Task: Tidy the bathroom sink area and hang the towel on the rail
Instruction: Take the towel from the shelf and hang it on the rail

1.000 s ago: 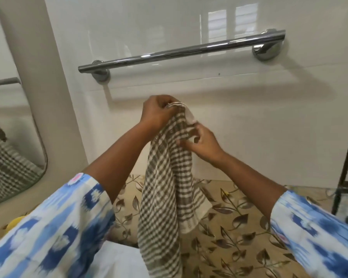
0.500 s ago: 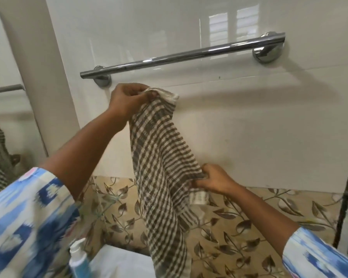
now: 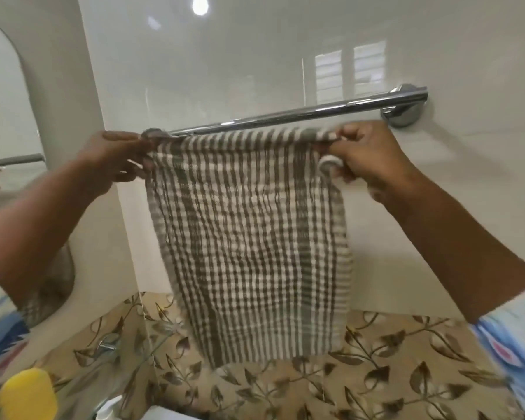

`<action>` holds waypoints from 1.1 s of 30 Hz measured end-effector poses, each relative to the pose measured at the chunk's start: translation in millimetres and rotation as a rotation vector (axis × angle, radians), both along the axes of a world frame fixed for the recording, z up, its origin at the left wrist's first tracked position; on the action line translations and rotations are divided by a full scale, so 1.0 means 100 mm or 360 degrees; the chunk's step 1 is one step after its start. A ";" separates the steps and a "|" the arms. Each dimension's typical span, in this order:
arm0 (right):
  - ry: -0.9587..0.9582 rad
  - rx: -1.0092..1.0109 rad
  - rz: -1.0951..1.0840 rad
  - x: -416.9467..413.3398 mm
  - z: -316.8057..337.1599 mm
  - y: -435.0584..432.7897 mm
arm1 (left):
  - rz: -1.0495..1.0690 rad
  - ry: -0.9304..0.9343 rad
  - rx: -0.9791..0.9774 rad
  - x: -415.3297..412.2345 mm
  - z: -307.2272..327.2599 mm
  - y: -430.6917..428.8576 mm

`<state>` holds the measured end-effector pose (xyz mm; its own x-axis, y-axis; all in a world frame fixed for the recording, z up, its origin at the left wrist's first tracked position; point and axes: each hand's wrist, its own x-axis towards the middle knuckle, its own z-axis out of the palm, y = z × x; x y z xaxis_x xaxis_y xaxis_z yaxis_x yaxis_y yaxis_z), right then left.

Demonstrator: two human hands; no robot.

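A brown-and-white checked towel [image 3: 249, 244] hangs spread flat in front of the wall, its top edge stretched just below the chrome rail [image 3: 300, 112]. My left hand [image 3: 115, 156] pinches the towel's top left corner near the rail's left mount. My right hand [image 3: 361, 153] grips the top right corner, a little left of the rail's right mount [image 3: 403, 113]. The towel's upper edge hides the left end of the rail; whether it touches the rail I cannot tell.
A mirror [image 3: 3, 116] is on the left wall. A glass shelf [image 3: 128, 353] juts from the leaf-patterned tiles [image 3: 376, 368] below. A yellow cap [image 3: 28, 395] and a white bottle top [image 3: 108, 409] sit at the bottom left.
The towel was bunched and hanging from my left hand. My right hand slid along its edge and both hands have risen and spread it wide just under the rail.
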<state>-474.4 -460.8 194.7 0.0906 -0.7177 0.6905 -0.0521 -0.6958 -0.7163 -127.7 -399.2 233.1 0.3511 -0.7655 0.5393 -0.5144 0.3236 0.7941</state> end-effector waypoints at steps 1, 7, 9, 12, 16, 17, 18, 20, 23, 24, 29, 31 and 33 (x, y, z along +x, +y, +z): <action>-0.0124 -0.0017 0.0022 0.05 0.10 0.03 | -0.0032 0.0127 -0.0011 -0.04 0.05 -0.03; -0.1079 -0.0008 0.0541 0.36 0.79 0.03 | -0.0534 0.0286 -0.0362 -0.50 0.41 -0.20; -0.1177 -0.0322 0.0236 0.45 0.93 -0.06 | -0.0510 0.0207 -0.0437 -0.66 0.47 -0.24; -0.0843 -0.0849 -0.0303 0.58 0.97 -0.19 | -0.0321 -0.0082 -0.0494 -0.82 0.56 -0.32; 0.0141 -0.0978 -0.0512 0.59 1.05 -0.48 | -0.0153 -0.0526 -0.0443 -0.84 0.58 -0.43; 0.0369 -0.0879 -0.0466 0.58 1.06 -0.49 | -0.0043 -0.0635 -0.0333 -0.82 0.56 -0.48; 0.0595 -0.0764 -0.0378 0.57 1.08 -0.49 | 0.0083 -0.0713 -0.0198 -0.80 0.53 -0.53; 0.1024 -0.0660 -0.0312 0.56 1.06 -0.48 | 0.0289 -0.0773 0.0027 -0.74 0.47 -0.63; 0.1556 -0.0538 -0.0353 0.53 1.00 -0.42 | 0.0539 -0.0783 0.0088 -0.61 0.39 -0.69; 0.1682 -0.0553 -0.0499 0.52 0.96 -0.40 | 0.0661 -0.0778 0.0078 -0.57 0.38 -0.69; 0.1398 -0.1156 -0.1301 0.63 0.66 -0.18 | 0.1258 -0.1013 -0.0597 -0.53 0.22 -0.61; 0.1335 -0.1227 -0.1419 0.71 0.52 -0.08 | 0.1190 -0.1231 -0.0824 -0.55 0.09 -0.57; 0.1336 -0.1230 -0.1447 0.78 0.38 -0.02 | 0.1169 -0.1459 -0.0849 -0.52 0.00 -0.58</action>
<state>-396.5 -462.9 233.1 0.3799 -0.2283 0.8964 -0.8811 -0.3845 0.2754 -179.2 -456.8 232.8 -0.0630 -0.1681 0.9838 -0.9917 -0.0998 -0.0805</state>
